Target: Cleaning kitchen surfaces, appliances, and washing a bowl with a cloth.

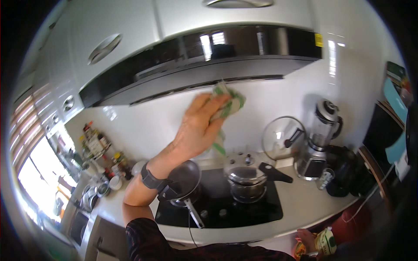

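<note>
My left hand (204, 125) is raised in front of the white backsplash, just below the range hood's lower edge. Its fingers are closed on a crumpled green-and-white cloth (228, 104), part of which hangs down behind the hand. A dark band is on the wrist. Low at the right, my right hand (306, 240) is by the counter's front edge, against an orange packet (298, 251) and a pale green-and-white packet (326, 242); its grip is unclear. Below the raised hand, a pressure cooker (247, 176) and a dark frying pan (184, 179) stand on the black hob (218, 213).
The black range hood (235, 49) spans the wall above. A glass lid (282, 138) leans on the backsplash beside a blender (321, 140). Bottles (96, 140) and small metal pots (103, 189) stand at left. The pan handle (195, 213) projects forward.
</note>
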`<state>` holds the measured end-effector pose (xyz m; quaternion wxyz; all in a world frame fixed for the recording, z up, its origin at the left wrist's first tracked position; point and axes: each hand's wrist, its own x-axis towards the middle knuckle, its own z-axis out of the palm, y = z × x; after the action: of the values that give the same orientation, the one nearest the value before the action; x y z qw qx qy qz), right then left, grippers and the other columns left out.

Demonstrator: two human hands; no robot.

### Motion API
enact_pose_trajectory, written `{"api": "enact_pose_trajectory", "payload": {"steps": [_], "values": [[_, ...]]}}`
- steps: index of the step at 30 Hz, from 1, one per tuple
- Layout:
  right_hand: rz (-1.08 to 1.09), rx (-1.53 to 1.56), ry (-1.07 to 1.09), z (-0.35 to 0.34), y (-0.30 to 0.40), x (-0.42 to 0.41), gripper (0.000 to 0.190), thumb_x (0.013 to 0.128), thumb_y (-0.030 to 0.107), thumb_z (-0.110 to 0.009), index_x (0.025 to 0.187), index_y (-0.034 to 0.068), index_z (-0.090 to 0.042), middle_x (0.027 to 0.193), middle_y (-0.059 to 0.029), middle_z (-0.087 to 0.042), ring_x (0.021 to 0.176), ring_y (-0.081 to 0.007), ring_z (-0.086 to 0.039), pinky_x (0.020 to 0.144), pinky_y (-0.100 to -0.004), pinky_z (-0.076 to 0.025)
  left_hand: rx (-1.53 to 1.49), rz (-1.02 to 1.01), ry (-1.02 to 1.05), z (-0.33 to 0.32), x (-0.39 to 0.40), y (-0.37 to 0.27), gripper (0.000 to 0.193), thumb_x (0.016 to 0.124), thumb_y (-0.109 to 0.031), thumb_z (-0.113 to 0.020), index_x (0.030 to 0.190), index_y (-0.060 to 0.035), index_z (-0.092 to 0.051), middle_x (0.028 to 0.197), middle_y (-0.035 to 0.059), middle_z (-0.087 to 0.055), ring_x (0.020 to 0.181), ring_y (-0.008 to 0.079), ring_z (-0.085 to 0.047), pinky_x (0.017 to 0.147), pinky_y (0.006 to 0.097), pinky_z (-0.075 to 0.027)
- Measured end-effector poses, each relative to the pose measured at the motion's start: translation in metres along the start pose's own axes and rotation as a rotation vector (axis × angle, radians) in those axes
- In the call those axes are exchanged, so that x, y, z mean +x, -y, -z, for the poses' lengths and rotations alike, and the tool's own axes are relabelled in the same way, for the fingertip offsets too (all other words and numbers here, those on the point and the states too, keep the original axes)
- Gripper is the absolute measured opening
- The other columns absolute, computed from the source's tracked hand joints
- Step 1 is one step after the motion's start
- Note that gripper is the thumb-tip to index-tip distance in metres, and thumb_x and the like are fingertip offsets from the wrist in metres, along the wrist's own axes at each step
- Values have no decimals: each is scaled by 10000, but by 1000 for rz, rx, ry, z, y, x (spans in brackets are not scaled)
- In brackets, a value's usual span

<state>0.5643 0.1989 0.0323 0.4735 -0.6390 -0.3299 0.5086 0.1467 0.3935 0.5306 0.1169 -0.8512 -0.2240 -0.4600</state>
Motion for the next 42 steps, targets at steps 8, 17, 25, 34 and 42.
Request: {"api": "enact_pose_trajectory", "payload": {"steps": [8,17,25,34,42], "values": [[35,8,-99,59,-66,-19,246,828,199,-589,1012,37,-577,793,-40,-618,675,-144,-619,585,-265,-491,574,-343,-518,-48,156,-21,499,743,7,-548,1233,-74,-513,1215,196,-469,1054,348,-443,924,438,-352],[-55,169,-260,94,-71,-78,322,835,249,-596,1072,40,-537,814,-58,-599,714,-160,-619,605,-284,-491,707,-13,-591,-165,211,-9,538,805,-193,-577,1309,-74,-434,1392,203,-320,1291,418,-259,1059,551,-164],[-54,193,-198,113,-84,-71,326,847,239,-588,1106,48,-535,859,-65,-605,755,-165,-617,633,-286,-491,738,-509,-114,-244,241,-32,332,822,-151,-505,1138,-68,-570,1357,121,-413,1298,334,-304,1080,491,-201],[-51,130,-20,89,-50,-33,335,861,227,-578,1145,56,-533,911,-73,-611,801,-170,-614,664,-288,-491,1597,-932,257,-93,131,118,504,833,-205,-478,1326,-119,-418,1402,-4,-350,1302,178,-299,1111,365,-182],[18,104,120,20,-29,-7,344,873,216,-569,1180,64,-531,957,-80,-616,842,-175,-611,692,-290,-491,1333,-449,497,69,2,234,545,811,-98,-512,1341,-98,-388,1370,9,-399,1227,132,-404,1077,289,-276]]}}
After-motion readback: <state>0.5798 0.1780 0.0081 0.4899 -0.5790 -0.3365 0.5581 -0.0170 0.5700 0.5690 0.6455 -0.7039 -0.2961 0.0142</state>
